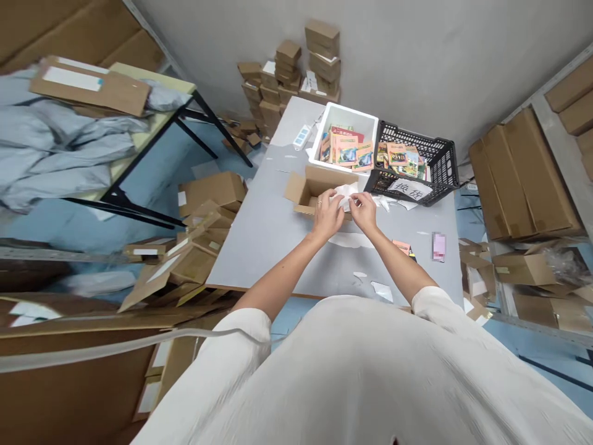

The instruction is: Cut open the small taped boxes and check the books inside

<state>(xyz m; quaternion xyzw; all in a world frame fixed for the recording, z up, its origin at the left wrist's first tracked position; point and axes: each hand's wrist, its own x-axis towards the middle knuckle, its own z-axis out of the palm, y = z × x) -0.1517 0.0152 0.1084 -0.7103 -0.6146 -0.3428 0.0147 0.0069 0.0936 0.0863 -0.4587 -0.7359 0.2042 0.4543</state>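
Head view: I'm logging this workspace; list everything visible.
Rectangular table: one, grey, centre
Rectangular bin: one, white, table's back
Latticed plastic crate: one, black, bin's right
Printed packets: many, multicoloured, bin and crate
Open cardboard box: one, brown, before bin
Crumpled sheet: one, white, at hands
Scraps: several, white, table
Power strip: one, white, bin's left
Pixelated rectangle: one, pink, table's right
Side table: one, yellowish, left
Wrinkled bags: several, grey, side table
Cardboard boxes: many, brown, surroundings
Left hand, right hand: two, bare, at sheet

Holds crumpled white paper [346,190] at the right end of an open brown cardboard box [324,178] on the surface [259,247].
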